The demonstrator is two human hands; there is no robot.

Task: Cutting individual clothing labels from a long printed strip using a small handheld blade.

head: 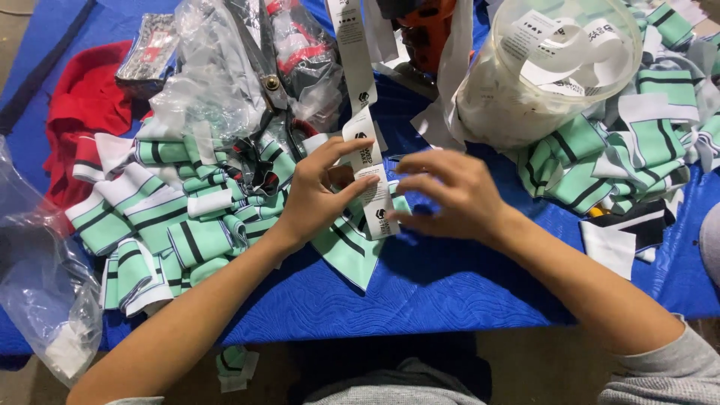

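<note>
Left hand (319,187): fingers curled, pinching white label strip (365,161) against green striped collar piece (346,247).
Right hand (450,195): fingers bent, pinching strip's lower end.
Left of left hand: striped pieces pile (161,225).
Beyond right hand: plastic tub (547,67).

Single head cam, worn by person, looked steeply down and fwd at blue table (450,292), close range; forearms entered from bottom edge. No 2nd view, no overlap.

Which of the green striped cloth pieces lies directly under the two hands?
The pointed piece spread flat on the blue table cover, beneath the left hand and right hand. The others lie folded in piles at left and right.
</note>
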